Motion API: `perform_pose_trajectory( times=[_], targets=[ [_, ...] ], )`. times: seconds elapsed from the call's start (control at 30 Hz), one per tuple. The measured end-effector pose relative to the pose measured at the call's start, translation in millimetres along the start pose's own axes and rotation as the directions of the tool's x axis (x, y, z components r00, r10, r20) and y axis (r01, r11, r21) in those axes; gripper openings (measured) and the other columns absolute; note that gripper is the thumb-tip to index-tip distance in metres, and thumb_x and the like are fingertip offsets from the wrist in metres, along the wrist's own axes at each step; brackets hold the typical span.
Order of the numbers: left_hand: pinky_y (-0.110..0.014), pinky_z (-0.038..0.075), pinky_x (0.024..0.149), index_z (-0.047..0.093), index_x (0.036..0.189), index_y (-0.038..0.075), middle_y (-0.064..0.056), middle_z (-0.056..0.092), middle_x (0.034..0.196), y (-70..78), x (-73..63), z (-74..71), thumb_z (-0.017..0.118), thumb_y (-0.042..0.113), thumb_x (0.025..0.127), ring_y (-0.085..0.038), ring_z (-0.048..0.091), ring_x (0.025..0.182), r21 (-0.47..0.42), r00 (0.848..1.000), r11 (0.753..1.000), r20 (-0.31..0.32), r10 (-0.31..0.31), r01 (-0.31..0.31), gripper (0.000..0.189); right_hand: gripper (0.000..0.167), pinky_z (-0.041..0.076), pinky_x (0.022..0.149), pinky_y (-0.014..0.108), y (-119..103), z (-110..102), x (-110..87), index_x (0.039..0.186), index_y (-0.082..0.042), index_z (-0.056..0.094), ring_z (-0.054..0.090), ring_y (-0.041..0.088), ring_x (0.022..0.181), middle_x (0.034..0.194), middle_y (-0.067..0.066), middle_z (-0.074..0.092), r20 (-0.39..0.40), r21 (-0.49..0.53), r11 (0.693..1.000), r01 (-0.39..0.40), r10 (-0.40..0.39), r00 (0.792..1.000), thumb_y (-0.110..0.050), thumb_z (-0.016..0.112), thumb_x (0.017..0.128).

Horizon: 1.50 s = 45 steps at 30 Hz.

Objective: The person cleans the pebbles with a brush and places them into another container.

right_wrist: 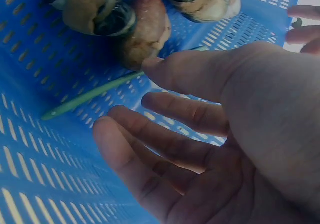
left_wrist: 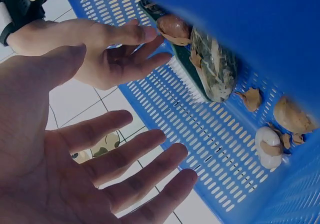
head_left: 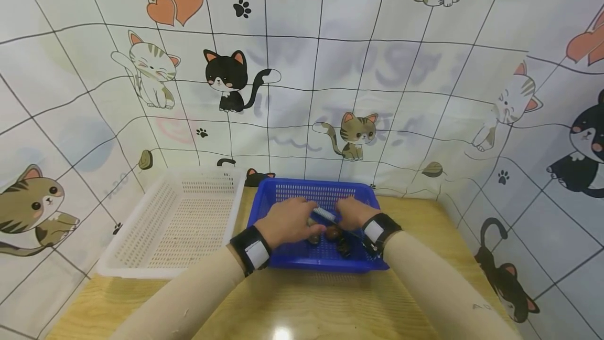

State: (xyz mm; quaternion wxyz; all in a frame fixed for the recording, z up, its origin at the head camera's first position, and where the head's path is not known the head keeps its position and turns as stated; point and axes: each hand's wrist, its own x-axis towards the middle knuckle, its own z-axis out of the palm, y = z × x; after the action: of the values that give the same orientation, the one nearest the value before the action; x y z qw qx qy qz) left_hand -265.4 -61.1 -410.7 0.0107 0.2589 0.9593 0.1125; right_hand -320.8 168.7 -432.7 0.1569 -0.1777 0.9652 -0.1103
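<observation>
Inside the blue basket point(head_left: 325, 262) lies a brush point(head_left: 325, 215) with white bristles, its long thin green handle point(right_wrist: 95, 96) running along the floor in the right wrist view. A glossy brown shell-like lump point(right_wrist: 146, 29) is beside it, with a dark green-and-cream patterned one point(left_wrist: 215, 66) over the brush in the left wrist view. My left hand point(head_left: 289, 220) reaches over the basket's left side, fingers spread and holding nothing. My right hand point(head_left: 355, 213) reaches in from the right, its thumb tip right at the brown lump and its fingers loosely bent.
A white perforated basket point(head_left: 186, 230) stands to the left of the blue one on the wooden table point(head_left: 302, 308). At the blue basket's end lie a white rounded piece point(left_wrist: 268, 146) and several brownish bits. A cat-patterned sheet point(head_left: 292, 67) rises behind and at both sides.
</observation>
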Motion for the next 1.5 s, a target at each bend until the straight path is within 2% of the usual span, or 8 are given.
perform_pose_trajectory(
  times=[0.2, 0.4, 0.57, 0.73, 0.93, 1.07, 1.27, 1.5],
  targets=[
    [-0.042, 0.072, 0.089, 0.075, 0.150, 0.017, -0.005, 0.081, 0.135, -1.7, 2.6, -4.7, 0.078, 0.061, 0.109, -0.021, 0.078, 0.114, -0.002, 1.000, 1.000, -0.002, -0.009, 0.009, 0.060, 0.016, 0.050, 0.062, 0.027, 5.2, 5.9, 5.7, 0.093, -0.009, 0.073, 0.061, 0.017, 0.072, 0.081, 0.002, 0.067, 0.002, -0.015, 1.000, -0.009, 0.009, 1.000, 0.003, 0.082, 0.096],
    [-0.039, 0.071, 0.087, 0.075, 0.150, 0.018, -0.004, 0.081, 0.130, -2.6, 8.2, -7.0, 0.074, 0.060, 0.112, -0.018, 0.075, 0.107, 0.002, 1.000, 1.000, -0.008, -0.009, 0.009, 0.057, 0.015, 0.060, 0.072, 0.032, 3.6, 8.3, 4.7, 0.100, -0.007, 0.073, 0.066, 0.021, 0.079, 0.089, 0.006, 0.072, 0.007, -0.022, 0.999, -0.023, 0.023, 1.000, 0.007, 0.079, 0.097],
    [-0.040, 0.071, 0.092, 0.076, 0.148, 0.016, -0.005, 0.082, 0.133, -2.4, 13.1, -7.0, 0.074, 0.057, 0.113, -0.020, 0.077, 0.112, -0.018, 1.000, 1.000, -0.022, 0.000, 0.000, 0.054, 0.014, 0.062, 0.072, 0.034, 19.5, 20.9, 22.7, 0.104, -0.007, 0.073, 0.066, 0.022, 0.078, 0.090, 0.006, 0.071, 0.034, -0.035, 0.999, -0.008, 0.009, 0.999, 0.005, 0.078, 0.099],
    [-0.046, 0.072, 0.106, 0.073, 0.155, 0.013, -0.009, 0.081, 0.147, 0.5, 18.1, -7.0, 0.076, 0.051, 0.113, -0.026, 0.079, 0.129, -0.069, 1.000, 0.998, -0.023, 0.002, -0.003, 0.057, 0.015, 0.060, 0.069, 0.036, 34.2, 30.5, 35.1, 0.107, -0.008, 0.073, 0.064, 0.024, 0.077, 0.091, 0.008, 0.070, 0.035, -0.076, 0.997, 0.000, 0.003, 0.999, 0.003, 0.078, 0.098],
    [-0.051, 0.065, 0.121, 0.072, 0.156, 0.012, -0.009, 0.078, 0.156, 7.5, 22.3, -7.5, 0.077, 0.045, 0.114, -0.031, 0.074, 0.146, -0.124, 1.000, 0.992, -0.008, -0.010, 0.009, 0.054, 0.020, 0.058, 0.067, 0.033, 17.1, 22.2, 18.0, 0.099, -0.008, 0.070, 0.064, 0.023, 0.073, 0.085, 0.007, 0.070, 0.015, -0.066, 0.997, -0.037, 0.038, 0.999, 0.008, 0.080, 0.093],
    [-0.051, 0.065, 0.121, 0.072, 0.157, 0.013, -0.010, 0.077, 0.157, 12.9, 24.6, -7.7, 0.077, 0.043, 0.114, -0.032, 0.074, 0.146, -0.145, 1.000, 0.989, 0.006, -0.015, 0.016, 0.052, 0.021, 0.053, 0.066, 0.030, 6.8, 17.5, 7.1, 0.096, -0.009, 0.068, 0.061, 0.020, 0.071, 0.082, 0.005, 0.067, 0.006, -0.065, 0.997, -0.050, 0.051, 0.999, 0.008, 0.080, 0.094],
    [-0.050, 0.066, 0.119, 0.074, 0.156, 0.015, -0.008, 0.078, 0.157, 19.2, 26.7, -9.4, 0.075, 0.046, 0.115, -0.029, 0.075, 0.145, -0.132, 1.000, 0.991, 0.003, -0.010, 0.011, 0.051, 0.015, 0.062, 0.073, 0.035, 4.8, 14.8, 1.9, 0.107, -0.007, 0.072, 0.065, 0.021, 0.076, 0.088, 0.006, 0.071, -0.005, -0.073, 0.996, -0.060, 0.060, 0.998, 0.004, 0.078, 0.099],
    [-0.050, 0.066, 0.120, 0.075, 0.154, 0.015, -0.008, 0.077, 0.157, 21.5, 29.5, -6.9, 0.075, 0.045, 0.115, -0.030, 0.075, 0.146, -0.132, 1.000, 0.991, 0.009, -0.019, 0.020, 0.049, 0.014, 0.063, 0.074, 0.037, 21.6, 20.7, 15.2, 0.113, -0.002, 0.073, 0.067, 0.024, 0.080, 0.092, 0.009, 0.071, -0.013, -0.040, 0.999, -0.020, 0.020, 1.000, 0.002, 0.072, 0.100]
  ],
)
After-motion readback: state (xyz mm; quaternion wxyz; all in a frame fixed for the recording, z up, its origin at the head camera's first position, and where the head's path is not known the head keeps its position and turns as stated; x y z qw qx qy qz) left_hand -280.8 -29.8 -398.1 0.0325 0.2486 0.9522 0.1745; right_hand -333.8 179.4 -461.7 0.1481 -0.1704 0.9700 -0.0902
